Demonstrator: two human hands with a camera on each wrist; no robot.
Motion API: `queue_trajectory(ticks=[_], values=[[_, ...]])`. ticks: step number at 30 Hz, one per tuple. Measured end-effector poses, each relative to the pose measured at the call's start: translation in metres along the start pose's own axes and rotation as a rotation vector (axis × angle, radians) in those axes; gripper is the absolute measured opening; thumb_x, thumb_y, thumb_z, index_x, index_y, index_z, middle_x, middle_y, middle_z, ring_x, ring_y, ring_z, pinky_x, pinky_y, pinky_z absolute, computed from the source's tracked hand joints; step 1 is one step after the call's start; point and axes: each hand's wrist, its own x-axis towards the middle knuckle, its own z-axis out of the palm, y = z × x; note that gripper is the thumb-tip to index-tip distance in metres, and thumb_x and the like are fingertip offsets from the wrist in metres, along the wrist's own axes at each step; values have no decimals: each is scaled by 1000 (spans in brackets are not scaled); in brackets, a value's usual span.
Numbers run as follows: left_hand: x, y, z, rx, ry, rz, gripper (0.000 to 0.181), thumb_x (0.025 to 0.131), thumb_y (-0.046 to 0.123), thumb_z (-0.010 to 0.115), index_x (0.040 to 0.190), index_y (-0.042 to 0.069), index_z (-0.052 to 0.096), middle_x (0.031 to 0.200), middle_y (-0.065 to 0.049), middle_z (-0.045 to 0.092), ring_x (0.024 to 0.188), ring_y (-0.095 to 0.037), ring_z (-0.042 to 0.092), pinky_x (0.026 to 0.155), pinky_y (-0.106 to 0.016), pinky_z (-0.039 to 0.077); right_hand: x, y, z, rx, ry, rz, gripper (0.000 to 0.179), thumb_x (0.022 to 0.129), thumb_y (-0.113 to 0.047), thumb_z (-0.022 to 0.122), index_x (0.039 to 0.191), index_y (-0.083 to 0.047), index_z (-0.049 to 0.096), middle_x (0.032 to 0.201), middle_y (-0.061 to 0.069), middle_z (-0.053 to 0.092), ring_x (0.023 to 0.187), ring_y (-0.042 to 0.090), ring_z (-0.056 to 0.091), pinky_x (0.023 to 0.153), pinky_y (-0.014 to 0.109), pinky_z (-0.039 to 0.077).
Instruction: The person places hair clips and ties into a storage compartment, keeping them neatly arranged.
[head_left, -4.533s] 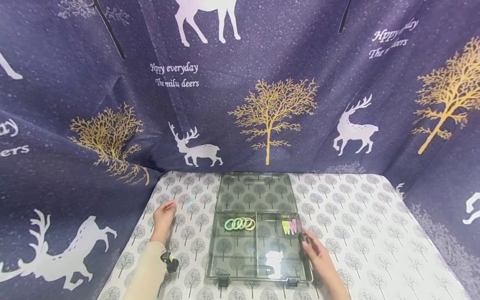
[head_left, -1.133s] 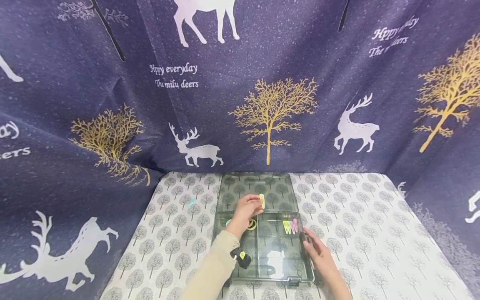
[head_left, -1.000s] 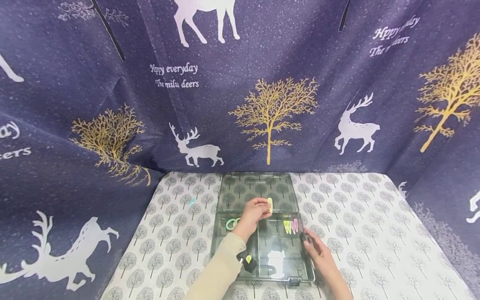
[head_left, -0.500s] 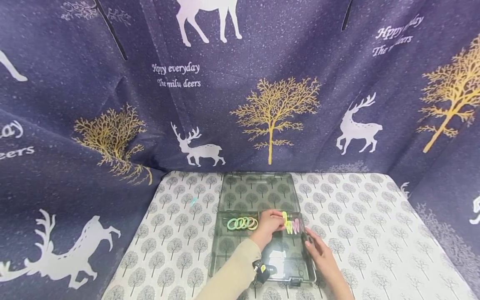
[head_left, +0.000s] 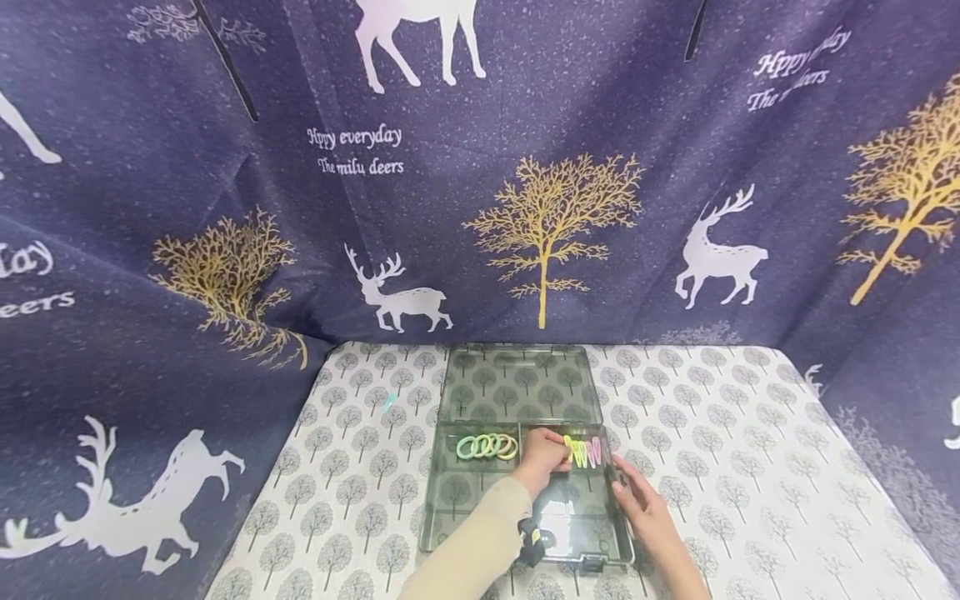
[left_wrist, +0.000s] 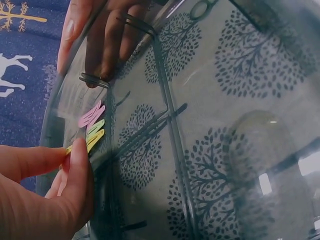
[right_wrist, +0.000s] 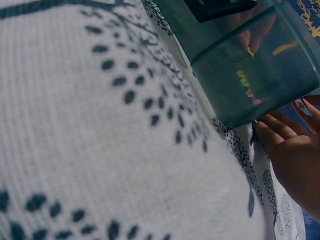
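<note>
My left hand (head_left: 543,457) pinches a yellow snap hair clip (left_wrist: 69,149) between thumb and forefinger. It is inside the right compartment of a clear grey plastic box (head_left: 519,500), at the left end of a row of yellow, green and pink hair clips (head_left: 592,451). In the left wrist view, the row of clips (left_wrist: 91,116) lies along the back wall. My right hand (head_left: 647,510) rests its fingers against the outside of the box's right wall. In the right wrist view, those fingers (right_wrist: 272,127) touch the wall, with nothing held.
Several green, yellow and orange hair rings (head_left: 487,447) lie in the left compartment. The box's lid (head_left: 521,385) lies folded back behind it. A small turquoise item (head_left: 390,402) is on the tree-print tablecloth (head_left: 337,467) at left. A dark deer-print curtain (head_left: 420,208) encloses the table.
My left hand has brought the yellow clip from above the lid rightward and down into the right compartment, beside the other clips. The right hand has stayed at the box's side.
</note>
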Motion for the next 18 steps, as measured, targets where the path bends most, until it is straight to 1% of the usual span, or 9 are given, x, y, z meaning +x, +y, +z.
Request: queue_trajectory(ticks=[3, 8, 12, 14, 18], values=[[2, -1, 1, 22, 10, -11, 16, 72, -20, 60, 80, -6, 56, 70, -5, 54, 51, -12, 60, 52, -24, 60, 0, 2, 0, 0, -1, -2, 53, 100, -32, 52, 145, -10, 38, 153, 21, 28, 139, 42, 25, 109, 52, 33], [8, -3, 4, 86, 13, -22, 18, 68, -20, 58, 78, -6, 58, 73, -8, 56, 53, -18, 65, 50, -22, 59, 1, 5, 0, 2, 3, -6, 53, 99, -33, 53, 145, -10, 38, 153, 21, 28, 139, 42, 25, 109, 54, 32], [12, -5, 6, 152, 9, -17, 21, 64, -20, 53, 77, -5, 60, 71, -7, 57, 49, -15, 62, 47, -21, 58, 1, 5, 0, 2, 5, -9, 53, 99, -32, 53, 145, -11, 38, 153, 20, 28, 140, 42, 24, 110, 55, 31], [12, -5, 6, 175, 12, -18, 21, 63, -20, 51, 74, -4, 60, 68, -5, 57, 47, -12, 60, 46, -21, 57, 1, 5, 0, 0, 2, -10, 53, 99, -32, 52, 145, -11, 38, 153, 20, 29, 140, 42, 25, 110, 54, 31], [11, -4, 6, 190, 15, -26, 19, 64, -20, 51, 69, -3, 58, 63, -4, 55, 46, -13, 60, 47, -23, 58, 0, 3, 0, 1, -2, -24, 52, 100, -31, 52, 145, -10, 38, 152, 22, 29, 139, 43, 25, 109, 55, 32]])
